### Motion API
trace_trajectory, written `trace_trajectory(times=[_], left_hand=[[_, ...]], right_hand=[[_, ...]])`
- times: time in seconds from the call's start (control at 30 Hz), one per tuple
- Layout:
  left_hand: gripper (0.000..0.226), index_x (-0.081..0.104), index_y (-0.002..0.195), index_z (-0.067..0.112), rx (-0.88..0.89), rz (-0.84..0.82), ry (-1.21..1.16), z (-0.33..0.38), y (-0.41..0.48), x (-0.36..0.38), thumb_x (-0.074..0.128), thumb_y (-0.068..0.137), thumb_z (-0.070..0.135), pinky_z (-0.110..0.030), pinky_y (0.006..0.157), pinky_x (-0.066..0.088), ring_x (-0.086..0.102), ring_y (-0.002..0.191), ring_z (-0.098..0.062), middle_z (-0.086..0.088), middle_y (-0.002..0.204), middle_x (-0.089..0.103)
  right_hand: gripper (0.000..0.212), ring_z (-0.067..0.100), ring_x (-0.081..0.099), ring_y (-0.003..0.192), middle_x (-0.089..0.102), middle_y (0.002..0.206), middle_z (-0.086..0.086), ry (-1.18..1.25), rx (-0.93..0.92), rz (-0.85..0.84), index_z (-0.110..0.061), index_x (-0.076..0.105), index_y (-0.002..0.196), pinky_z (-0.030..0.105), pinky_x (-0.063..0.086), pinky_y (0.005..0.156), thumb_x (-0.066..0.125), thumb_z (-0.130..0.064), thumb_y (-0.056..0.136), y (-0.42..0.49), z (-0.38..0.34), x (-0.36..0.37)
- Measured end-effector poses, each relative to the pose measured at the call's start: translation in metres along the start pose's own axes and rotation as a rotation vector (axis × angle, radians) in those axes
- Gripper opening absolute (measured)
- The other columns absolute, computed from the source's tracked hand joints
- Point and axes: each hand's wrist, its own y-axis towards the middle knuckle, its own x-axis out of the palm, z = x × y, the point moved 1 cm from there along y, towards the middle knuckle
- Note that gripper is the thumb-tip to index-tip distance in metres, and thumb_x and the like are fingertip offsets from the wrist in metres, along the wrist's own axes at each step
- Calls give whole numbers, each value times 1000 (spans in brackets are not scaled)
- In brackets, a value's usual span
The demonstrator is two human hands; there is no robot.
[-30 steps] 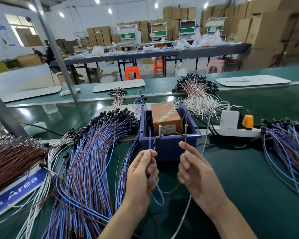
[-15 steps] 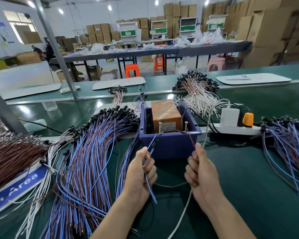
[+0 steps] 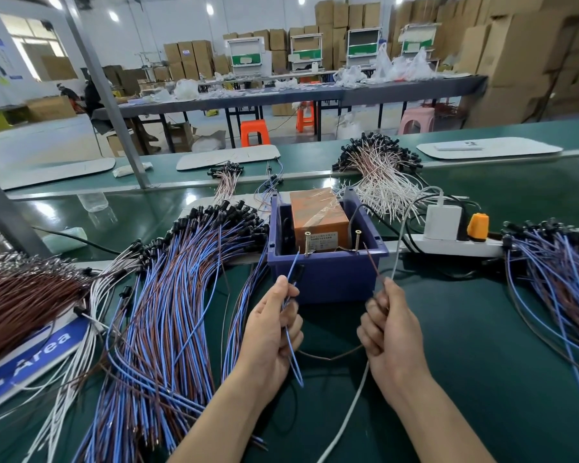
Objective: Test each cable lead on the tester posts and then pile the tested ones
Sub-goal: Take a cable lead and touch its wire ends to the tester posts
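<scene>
Pulling back from the posts [image 3: 307,243], both hands now hold the lead ends just clear: left hand [image 3: 271,329] pinches the blue lead [image 3: 294,262], right hand [image 3: 388,332] the brown lead [image 3: 372,262]. Testing seems done; piling follows.

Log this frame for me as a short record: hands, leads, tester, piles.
left grip: pinches blue lead, tip near left screw post; contact unclear
right grip: pinches brown lead, tip beside right screw post
tester: orange box inside blue bin
piles: left cable pile beside bin; right cable pile past power strip
</scene>
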Motion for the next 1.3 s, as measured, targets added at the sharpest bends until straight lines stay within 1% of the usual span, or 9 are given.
trace_trajectory(times=[0.47,0.67,0.87,1.03,1.3], left_hand=[[28,70,69,22,10,8,36,1,-2,5,62,87,42,-18,30,19,19,35,-5,4,54,28],[27,70,70,23,28,2,89,0,-4,6,62,86,43,-18,31,18,20,36,-4,4,53,30],[27,71,69,24,26,3,91,1,-3,7,62,85,44,-18,31,19,21,36,-4,6,52,32],[27,69,70,23,18,16,80,0,-3,6,62,86,44,-18,32,18,19,36,-4,6,52,29],[27,70,71,23,14,9,86,-1,-2,5,63,85,45,-18,31,19,20,36,-4,7,51,32]], right_hand=[[48,7,18,35,26,50,-8,10,1,-16,-26,47,57,20,19,29,48,-35,104,0,0,-1],[46,7,18,36,26,50,-7,-2,-2,-24,-26,47,58,21,19,30,48,-35,103,0,1,-2],[47,7,18,37,27,51,-8,-8,-6,-36,-27,48,56,21,20,30,49,-36,103,1,2,-3],[49,8,17,37,26,51,-8,-19,-13,-51,-28,47,55,21,20,30,47,-36,103,1,3,-4],[48,8,17,37,25,51,-8,-30,-19,-55,-28,46,56,21,20,30,47,-36,103,2,3,-3]])
